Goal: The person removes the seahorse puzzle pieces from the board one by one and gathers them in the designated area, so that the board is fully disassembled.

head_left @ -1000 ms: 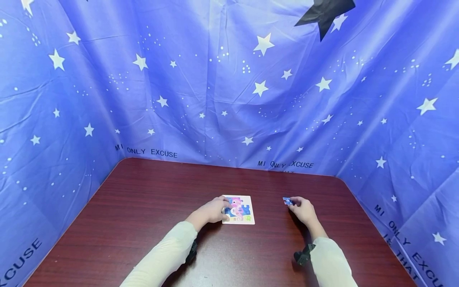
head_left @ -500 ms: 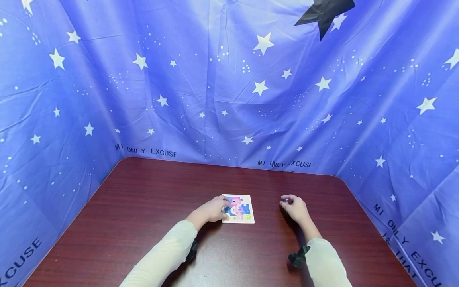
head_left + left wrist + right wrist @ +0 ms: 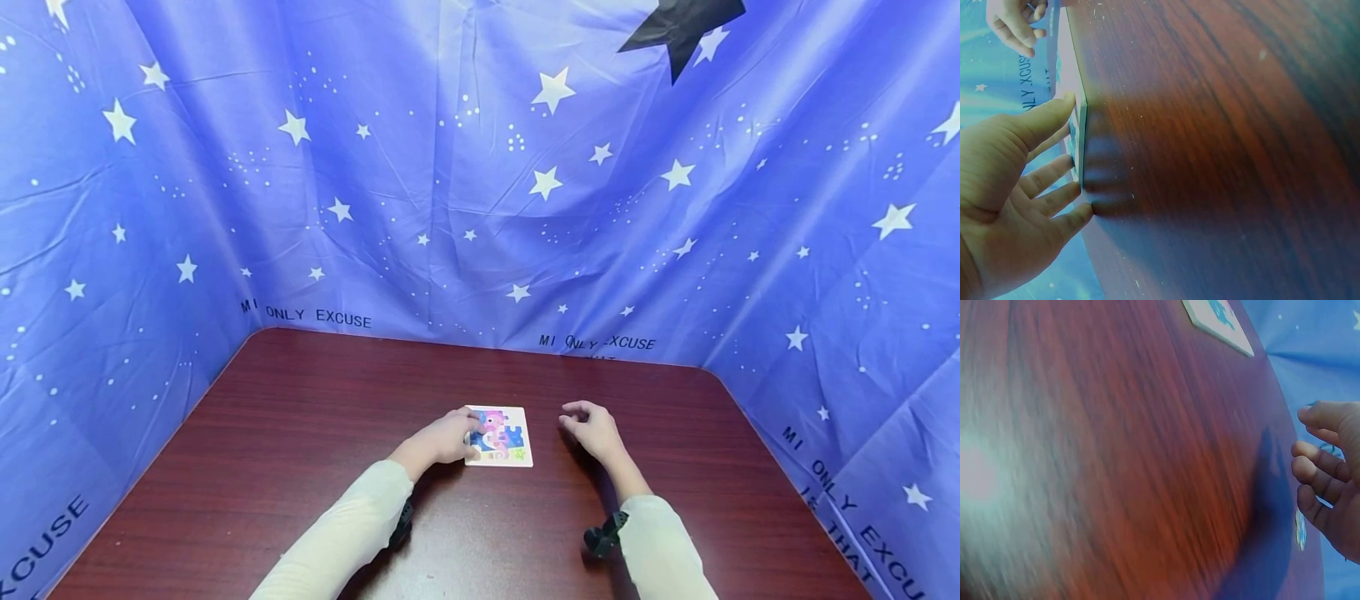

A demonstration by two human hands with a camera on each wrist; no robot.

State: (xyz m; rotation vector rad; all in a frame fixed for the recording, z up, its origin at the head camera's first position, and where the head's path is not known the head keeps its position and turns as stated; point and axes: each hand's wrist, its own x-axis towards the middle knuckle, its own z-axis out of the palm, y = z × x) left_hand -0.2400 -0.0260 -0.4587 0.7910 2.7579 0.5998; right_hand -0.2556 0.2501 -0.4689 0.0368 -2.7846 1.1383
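Note:
My left hand (image 3: 444, 437) rests its spread fingertips on the left side of a square white jigsaw board (image 3: 525, 457), which lies flat on the table. The picture shows a pink animal on blue. In the left wrist view the thumb (image 3: 1047, 122) touches the board's edge and the other fingers lie along it, fairly straight. My right hand (image 3: 596, 429) hovers to the right of the board, fingers loosely bent, with nothing showing between thumb and forefinger. A small puzzle piece (image 3: 1300, 530) lies beside the little finger in the right wrist view; the right hand hides it in the head view.
The dark red wood-grain table (image 3: 300, 400) runs back to a blue curtain (image 3: 450, 167) with white stars, which encloses three sides. Black wrist mounts (image 3: 603, 537) sit below the cream sleeves (image 3: 667, 550).
My right hand has moved left toward the board, passing over the small blue puzzle piece that showed at its fingertips a second ago. My left hand and the board have stayed put.

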